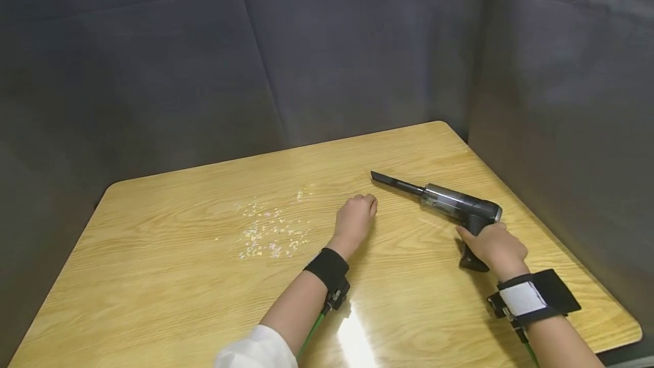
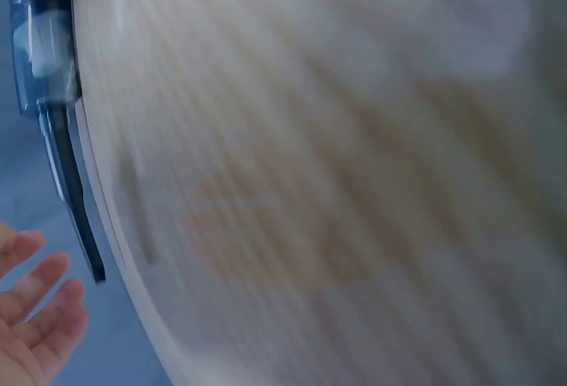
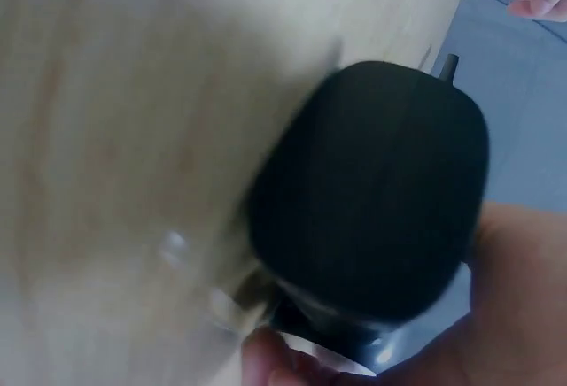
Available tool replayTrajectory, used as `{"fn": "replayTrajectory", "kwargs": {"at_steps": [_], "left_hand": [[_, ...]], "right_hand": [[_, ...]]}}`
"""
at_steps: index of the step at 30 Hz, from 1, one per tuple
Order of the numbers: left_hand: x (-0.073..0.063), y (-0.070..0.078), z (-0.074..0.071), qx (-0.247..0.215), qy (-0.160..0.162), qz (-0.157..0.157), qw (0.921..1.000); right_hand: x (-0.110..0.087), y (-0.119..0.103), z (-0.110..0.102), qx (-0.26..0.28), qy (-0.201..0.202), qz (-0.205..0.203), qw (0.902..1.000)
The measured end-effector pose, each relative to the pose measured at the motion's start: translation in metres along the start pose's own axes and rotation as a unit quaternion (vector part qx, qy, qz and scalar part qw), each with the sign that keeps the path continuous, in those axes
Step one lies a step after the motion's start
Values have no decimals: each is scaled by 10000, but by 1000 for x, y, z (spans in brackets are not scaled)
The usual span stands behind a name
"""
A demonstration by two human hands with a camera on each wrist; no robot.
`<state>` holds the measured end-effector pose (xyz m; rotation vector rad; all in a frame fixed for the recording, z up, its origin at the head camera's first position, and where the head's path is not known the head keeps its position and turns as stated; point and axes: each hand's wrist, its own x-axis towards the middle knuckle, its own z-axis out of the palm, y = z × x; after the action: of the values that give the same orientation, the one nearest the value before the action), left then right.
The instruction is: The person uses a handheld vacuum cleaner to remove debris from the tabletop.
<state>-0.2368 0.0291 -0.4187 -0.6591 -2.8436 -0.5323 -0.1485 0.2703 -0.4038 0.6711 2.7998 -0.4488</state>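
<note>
In the head view, my right hand [image 1: 498, 249] grips the handle of a black handheld vacuum cleaner [image 1: 475, 209]. Its clear dust cup [image 1: 441, 199] and thin black nozzle [image 1: 395, 183] point left across the table. The right wrist view shows the butt of the vacuum's handle [image 3: 372, 191] up close, fingers wrapped at its far end. My left hand [image 1: 356, 220] is between the nozzle and a patch of small pale scraps [image 1: 276, 229]. Its fingers [image 2: 55, 315] are loosely bent and hold nothing in the left wrist view.
The scraps lie scattered on a wood-grain table [image 1: 153, 288] with rounded corners. Dark grey cloth [image 1: 347, 50] hangs behind the table and along its right side. Each wrist wears a black strap [image 1: 327, 268] with a small camera and green cable.
</note>
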Motion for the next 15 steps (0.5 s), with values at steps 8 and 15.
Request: {"fn": "replayTrajectory", "kwargs": {"at_steps": [8, 15], "left_hand": [[4, 21, 11, -73, 28, -201, 9998], [8, 29, 13, -672, -98, -536, 9962]], "right_hand": [[2, 9, 4, 545, -316, -604, 9962], [5, 12, 4, 378, -88, -785, 9962]]}}
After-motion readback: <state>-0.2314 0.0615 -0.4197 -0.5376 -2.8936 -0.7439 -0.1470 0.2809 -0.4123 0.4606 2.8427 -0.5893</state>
